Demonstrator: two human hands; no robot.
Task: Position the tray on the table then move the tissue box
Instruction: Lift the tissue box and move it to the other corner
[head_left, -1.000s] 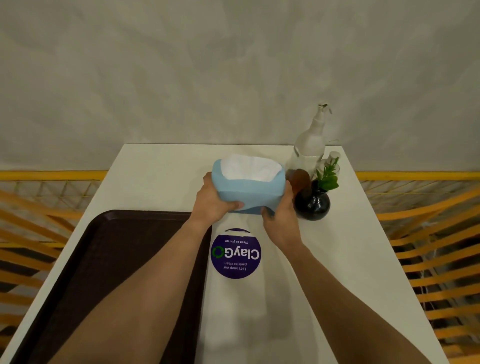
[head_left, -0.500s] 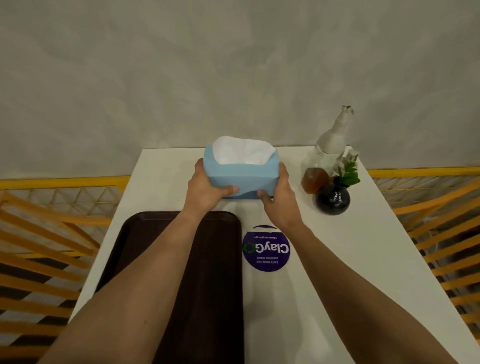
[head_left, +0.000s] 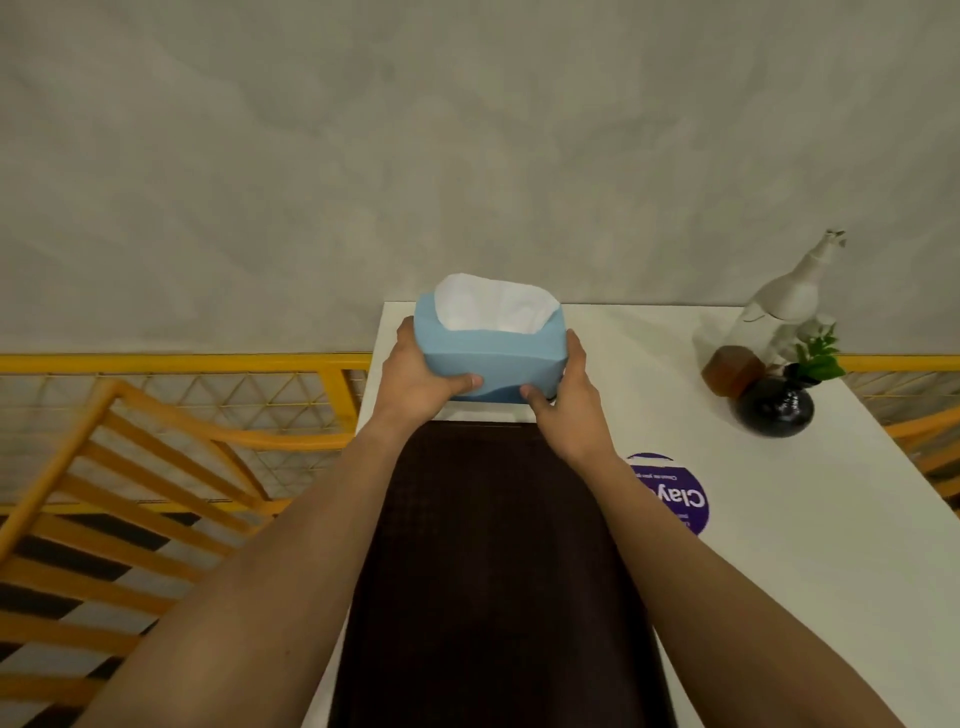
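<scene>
A light blue tissue box (head_left: 493, 364) with white tissue showing at its top is held between both hands at the far left part of the white table (head_left: 779, 519). My left hand (head_left: 415, 379) grips its left end and my right hand (head_left: 569, 400) grips its right end. Whether the box touches the table or hovers just over it, I cannot tell. A dark brown tray (head_left: 493, 571) lies flat on the table's left side, between my forearms, its far edge just below the box.
A round purple sticker (head_left: 675, 493) is on the table right of the tray. At the back right stand a clear bottle with brown liquid (head_left: 758, 332) and a black round vase with a green sprig (head_left: 776, 408). Yellow railings (head_left: 156, 431) flank the table; a grey wall is behind.
The tissue box, held in both hands, has travelled left from beside the vase and bottle to the table's far left, beyond the tray. The view has swung left with it.
</scene>
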